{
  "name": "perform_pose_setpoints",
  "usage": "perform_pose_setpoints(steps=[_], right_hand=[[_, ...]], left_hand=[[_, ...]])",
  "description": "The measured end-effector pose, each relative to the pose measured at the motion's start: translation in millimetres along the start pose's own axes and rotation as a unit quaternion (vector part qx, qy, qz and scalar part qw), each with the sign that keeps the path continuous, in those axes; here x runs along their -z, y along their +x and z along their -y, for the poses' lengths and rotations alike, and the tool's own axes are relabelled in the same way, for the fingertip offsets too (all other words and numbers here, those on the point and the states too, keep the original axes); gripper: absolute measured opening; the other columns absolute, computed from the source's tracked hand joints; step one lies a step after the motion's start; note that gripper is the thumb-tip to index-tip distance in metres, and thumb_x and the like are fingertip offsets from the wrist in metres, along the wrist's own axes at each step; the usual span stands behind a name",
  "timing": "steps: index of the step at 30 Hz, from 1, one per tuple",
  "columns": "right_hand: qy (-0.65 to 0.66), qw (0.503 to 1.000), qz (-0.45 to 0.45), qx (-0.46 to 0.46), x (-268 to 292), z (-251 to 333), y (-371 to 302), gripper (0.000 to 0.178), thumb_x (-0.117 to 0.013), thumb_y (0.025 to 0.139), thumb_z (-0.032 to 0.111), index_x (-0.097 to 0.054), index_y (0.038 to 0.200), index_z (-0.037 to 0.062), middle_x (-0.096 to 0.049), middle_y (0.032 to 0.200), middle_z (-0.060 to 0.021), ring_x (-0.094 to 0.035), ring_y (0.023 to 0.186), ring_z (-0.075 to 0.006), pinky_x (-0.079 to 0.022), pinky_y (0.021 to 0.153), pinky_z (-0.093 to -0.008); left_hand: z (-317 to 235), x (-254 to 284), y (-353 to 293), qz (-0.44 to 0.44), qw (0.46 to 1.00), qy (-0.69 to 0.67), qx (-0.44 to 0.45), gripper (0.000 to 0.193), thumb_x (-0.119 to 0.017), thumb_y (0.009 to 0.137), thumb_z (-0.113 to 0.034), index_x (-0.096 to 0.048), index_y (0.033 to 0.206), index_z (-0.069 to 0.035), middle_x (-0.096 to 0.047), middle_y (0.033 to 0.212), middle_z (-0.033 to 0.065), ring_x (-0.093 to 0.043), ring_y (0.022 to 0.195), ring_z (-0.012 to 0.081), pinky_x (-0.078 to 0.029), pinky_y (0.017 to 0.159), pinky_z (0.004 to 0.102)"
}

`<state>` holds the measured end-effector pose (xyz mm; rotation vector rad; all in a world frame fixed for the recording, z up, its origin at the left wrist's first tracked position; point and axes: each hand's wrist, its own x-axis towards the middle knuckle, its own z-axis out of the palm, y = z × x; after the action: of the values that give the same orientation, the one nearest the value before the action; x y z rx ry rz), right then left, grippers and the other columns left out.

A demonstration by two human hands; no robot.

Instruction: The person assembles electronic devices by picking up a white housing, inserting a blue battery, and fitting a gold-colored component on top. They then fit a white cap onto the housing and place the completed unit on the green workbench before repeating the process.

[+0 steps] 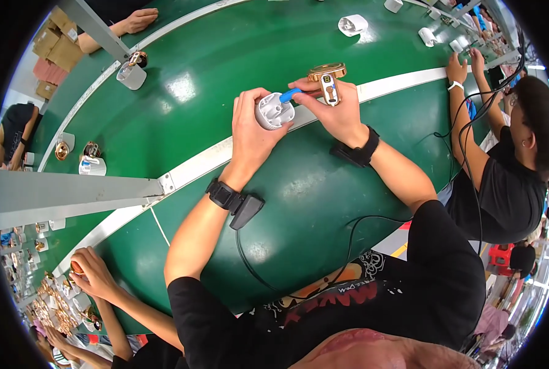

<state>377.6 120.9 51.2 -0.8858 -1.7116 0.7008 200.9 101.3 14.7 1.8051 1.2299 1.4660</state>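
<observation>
My left hand [248,136] is wrapped round a white cup-shaped plastic housing [273,121], its open end with inner ribs facing up. My right hand [343,118] grips a gold-rimmed assembly [327,69] that has a white panel with a small display. A small blue cylinder [290,95] sits at the fingers of my right hand, its lower end at the mouth of the housing. Whether the cylinder is joined to the assembly is hidden by my fingers. Both hands are above the white rail [305,118] between the worktop and the green belt.
White housings [352,25] stand on the green belt [225,61], some with gold parts [91,150] on or beside them. A grey metal beam [77,195] juts in from the left. Co-workers sit on both sides. Black cables [351,240] run from my wrist devices across the worktop [299,203].
</observation>
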Motion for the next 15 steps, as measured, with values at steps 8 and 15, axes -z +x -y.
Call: perform_pose_setpoints(steps=[8,15], right_hand=[[-0.194,0.974,0.098,0.069,2.6,3.7,-8.2,0.018,-0.074,0.085,0.007,-0.071,0.1,-0.0025,-0.073,0.105,-0.0101,-0.069,0.095,-0.0182,-0.056,0.083,-0.0325],[-0.121,0.977,0.154,-0.087,5.4,5.4,-4.1,0.022,-0.064,0.095,0.014,-0.07,0.109,-0.0013,-0.071,0.11,-0.0085,-0.066,0.099,-0.0152,-0.051,0.089,-0.0307]], left_hand=[[2.8,-1.0,-1.4,0.003,0.998,0.04,-0.057,0.057,-0.085,0.059,-0.002,-0.055,0.107,-0.005,-0.057,0.102,0.0087,-0.054,0.098,0.0286,-0.048,0.084,0.0378],[3.2,-1.9,-3.8,-0.002,1.0,-0.001,0.005,0.057,-0.085,0.059,-0.004,-0.055,0.108,-0.005,-0.058,0.103,0.0083,-0.054,0.098,0.0289,-0.047,0.084,0.0377]])
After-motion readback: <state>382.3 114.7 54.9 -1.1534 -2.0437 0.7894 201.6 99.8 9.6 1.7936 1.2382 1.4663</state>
